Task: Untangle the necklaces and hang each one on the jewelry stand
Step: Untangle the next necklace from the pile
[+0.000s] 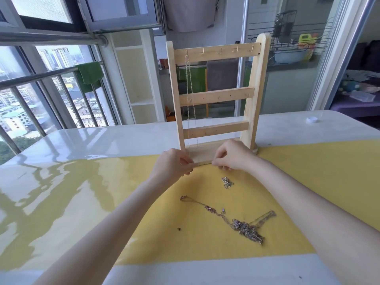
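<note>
Wooden jewelry stand [216, 95] upright on the bench [61, 145], one thin silver chain [190, 85] already on the leftmost top hook, hanging down past the lower bars to the base. Left hand [172, 164] and right hand [232, 155] sit at the base's front edge, fingers curled in a pinch — looks like the chain's lower end stretched between them, though the strand is too fine to see clearly. Rest of the job lies on the yellow mat [308, 171]: small clump [227, 182] near the right hand, bigger tangled bunch [244, 228] closer to the body with a loose strand [197, 202] trailing left.

Handling guess: light, limp, slippery, kinks easily — pull hard and knots tighten. Take loose ends or clasps, tease loops apart from the outside, lift by the clasp to hook.
</note>
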Action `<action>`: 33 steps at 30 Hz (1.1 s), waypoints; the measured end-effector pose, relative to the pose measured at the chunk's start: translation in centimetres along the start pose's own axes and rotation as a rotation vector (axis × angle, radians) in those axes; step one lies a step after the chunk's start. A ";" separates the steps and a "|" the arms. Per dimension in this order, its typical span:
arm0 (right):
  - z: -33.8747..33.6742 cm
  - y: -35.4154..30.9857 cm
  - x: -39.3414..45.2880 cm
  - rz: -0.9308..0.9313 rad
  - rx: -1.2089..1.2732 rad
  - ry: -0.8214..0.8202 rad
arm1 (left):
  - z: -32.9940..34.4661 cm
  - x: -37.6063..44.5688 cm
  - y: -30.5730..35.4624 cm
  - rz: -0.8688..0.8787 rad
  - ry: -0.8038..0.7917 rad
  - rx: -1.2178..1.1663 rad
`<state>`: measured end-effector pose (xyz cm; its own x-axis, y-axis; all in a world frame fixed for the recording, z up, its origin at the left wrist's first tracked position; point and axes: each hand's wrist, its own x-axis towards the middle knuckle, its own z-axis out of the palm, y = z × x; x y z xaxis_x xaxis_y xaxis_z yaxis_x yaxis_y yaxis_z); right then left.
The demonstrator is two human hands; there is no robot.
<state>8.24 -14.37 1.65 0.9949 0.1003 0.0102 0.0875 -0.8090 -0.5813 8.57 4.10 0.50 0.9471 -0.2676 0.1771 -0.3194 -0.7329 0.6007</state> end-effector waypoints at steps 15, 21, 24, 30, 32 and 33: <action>1.9 3.9 -5.7 0.034 0.567 0.159 | 6.1 -2.1 3.2 0.122 0.018 -0.173; 2.5 3.7 -5.4 0.027 0.675 0.198 | 7.0 -1.8 3.0 0.078 0.114 -0.395; 2.6 3.7 -5.3 0.014 0.704 0.188 | 7.1 -1.8 2.8 0.067 0.125 -0.492; 2.0 4.0 -5.5 0.021 0.796 0.151 | 7.1 -2.3 3.4 0.090 0.077 -0.624; 1.7 4.1 -5.5 0.013 0.849 0.139 | 6.8 -2.5 3.6 0.108 0.050 -0.658; 1.7 4.2 -5.5 0.007 0.874 0.136 | 6.7 -2.7 3.7 0.116 0.035 -0.675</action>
<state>3.04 -17.37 -2.23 0.9975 -0.0184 0.0687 0.0672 -0.0718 -0.9952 4.66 -2.10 -2.99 0.9122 -0.2916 0.2878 -0.3401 -0.1473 0.9288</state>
